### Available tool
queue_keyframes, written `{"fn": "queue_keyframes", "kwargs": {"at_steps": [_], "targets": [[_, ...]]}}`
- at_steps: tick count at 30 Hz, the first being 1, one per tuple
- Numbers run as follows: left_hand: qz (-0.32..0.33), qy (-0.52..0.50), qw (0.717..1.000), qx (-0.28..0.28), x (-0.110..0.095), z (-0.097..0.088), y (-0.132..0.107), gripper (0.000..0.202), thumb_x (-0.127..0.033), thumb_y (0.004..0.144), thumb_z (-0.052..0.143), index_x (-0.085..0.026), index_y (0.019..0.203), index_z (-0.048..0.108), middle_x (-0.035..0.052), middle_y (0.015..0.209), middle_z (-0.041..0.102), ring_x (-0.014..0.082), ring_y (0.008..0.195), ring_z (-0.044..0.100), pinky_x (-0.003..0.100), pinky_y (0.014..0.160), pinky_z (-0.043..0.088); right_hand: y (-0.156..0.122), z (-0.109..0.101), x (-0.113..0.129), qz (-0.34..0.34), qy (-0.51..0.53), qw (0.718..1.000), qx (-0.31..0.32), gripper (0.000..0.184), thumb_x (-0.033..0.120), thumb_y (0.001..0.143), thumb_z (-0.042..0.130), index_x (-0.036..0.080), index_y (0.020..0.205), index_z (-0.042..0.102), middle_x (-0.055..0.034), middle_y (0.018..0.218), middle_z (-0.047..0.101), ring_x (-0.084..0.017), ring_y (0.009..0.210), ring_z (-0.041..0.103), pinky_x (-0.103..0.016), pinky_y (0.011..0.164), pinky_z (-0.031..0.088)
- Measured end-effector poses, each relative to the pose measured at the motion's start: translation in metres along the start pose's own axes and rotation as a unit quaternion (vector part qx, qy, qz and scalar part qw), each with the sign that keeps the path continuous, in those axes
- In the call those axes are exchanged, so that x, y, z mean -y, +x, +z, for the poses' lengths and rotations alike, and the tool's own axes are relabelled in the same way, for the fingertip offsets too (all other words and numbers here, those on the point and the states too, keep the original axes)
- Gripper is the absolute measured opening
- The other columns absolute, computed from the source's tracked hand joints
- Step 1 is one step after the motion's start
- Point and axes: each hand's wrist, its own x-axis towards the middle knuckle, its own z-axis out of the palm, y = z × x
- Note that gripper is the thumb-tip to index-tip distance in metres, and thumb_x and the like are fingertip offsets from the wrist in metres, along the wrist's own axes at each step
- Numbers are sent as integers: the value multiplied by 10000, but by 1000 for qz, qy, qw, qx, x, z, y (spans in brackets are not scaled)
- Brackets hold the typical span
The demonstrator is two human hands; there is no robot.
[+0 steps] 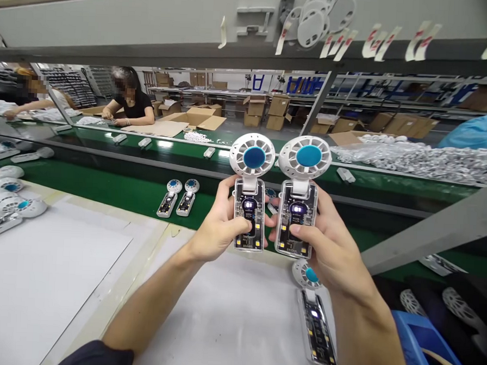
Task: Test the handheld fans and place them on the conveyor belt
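**Held up as a pair, side by side**

The left hand [219,222] is clamped on the left fan [249,191], and the right hand [320,235] is clamped on the right fan [299,196]. Both handheld fans stand upright, and the two hands almost touch between them. Each fan has a white slotted head with a round blue hub, set above a clear case that shows a circuit board with small lights glowing.

Directly below the right hand, a third fan [314,317] lies on the white work mat [228,312]. Two smaller-looking fans [178,197] rest on the green conveyor belt [104,189] behind, and a heap of fans [9,200] sits at the left edge. A blue crate [423,344] stands at lower right. Overhead, a grey shelf rail [250,57] cuts across the view; past it, a co-worker [129,97] sits among cardboard boxes [263,110].
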Motion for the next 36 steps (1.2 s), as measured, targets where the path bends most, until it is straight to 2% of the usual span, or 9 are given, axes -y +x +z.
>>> {"fn": "queue_keyframes", "kwargs": {"at_steps": [4, 8, 13, 19, 24, 28, 31, 34, 36], "targets": [[15, 8, 1000, -19, 1, -2, 0, 789, -72, 712, 657, -306, 1356, 264, 58, 1213, 596, 190, 840, 692, 374, 694, 610, 1, 0, 3, 21, 11, 1000, 3, 787, 162, 730, 695, 305, 1434, 373, -37, 1057, 699, -208, 764, 712, -359, 657, 628], [20, 10, 999, -25, 0, -2, -1, 807, -56, 694, 653, -305, 1352, 257, 54, 1193, 588, 182, 820, 686, 356, 666, 606, 0, 1, 4, 9, 5, 1000, -12, 802, 118, 703, 689, 327, 1420, 395, -31, 1144, 673, -192, 824, 703, -322, 648, 626], [14, 4, 1000, -24, -1, 0, -1, 725, -138, 766, 668, -293, 1347, 263, 61, 1194, 596, 165, 766, 687, 340, 624, 608, 0, -1, 4, 16, 3, 1000, -9, 723, 181, 736, 694, 300, 1394, 418, -62, 1178, 664, -206, 846, 701, -323, 620, 620], [9, -18, 1000, -21, -2, 2, -1, 730, -125, 759, 689, -292, 1337, 276, 66, 1204, 629, 183, 797, 708, 337, 620, 624, -2, -3, 5, 9, -13, 1000, 11, 677, 209, 776, 648, 322, 1392, 393, -57, 1217, 659, -186, 788, 696, -334, 618, 608], [-16, -33, 999, -4, -6, 0, -3, 731, -131, 766, 686, -291, 1352, 279, 71, 1211, 650, 178, 707, 719, 347, 589, 622, -2, -1, 6, 5, -13, 1000, 5, 676, 182, 760, 625, 309, 1379, 387, -62, 1202, 655, -200, 841, 698, -321, 604, 603], [-9, -33, 999, -8, -6, -1, -4, 734, -133, 758, 700, -303, 1344, 292, 86, 1300, 620, 188, 783, 726, 367, 626, 638, -1, -2, 3, -6, -27, 1000, -10, 684, 188, 777, 612, 312, 1404, 366, -65, 1183, 652, -203, 839, 692, -325, 598, 603], [-5, -45, 999, -4, -5, -2, -4, 735, -124, 759, 703, -301, 1343, 294, 75, 1255, 636, 210, 844, 726, 370, 635, 642, -1, -3, 1, -10, -23, 1000, -4, 661, 191, 789, 611, 308, 1396, 380, -64, 1168, 654, -206, 854, 691, -323, 602, 607], [-8, -60, 998, 9, -7, -2, -5, 760, -114, 748, 717, -308, 1350, 296, 68, 1224, 644, 214, 829, 724, 383, 623, 638, 0, -2, -1, -23, -5, 1000, -3, 627, 186, 799, 632, 317, 1366, 402, -50, 1160, 655, -208, 870, 698, -331, 622, 618], [-8, -68, 997, 23, -8, -1, -6, 737, -158, 737, 749, -297, 1330, 335, 67, 1214, 646, 215, 828, 720, 396, 651, 634, 0, 3, -3, -50, 14, 998, -21, 623, 193, 785, 679, 323, 1333, 415, -36, 1165, 662, -206, 867, 707, -342, 644, 627]]}}
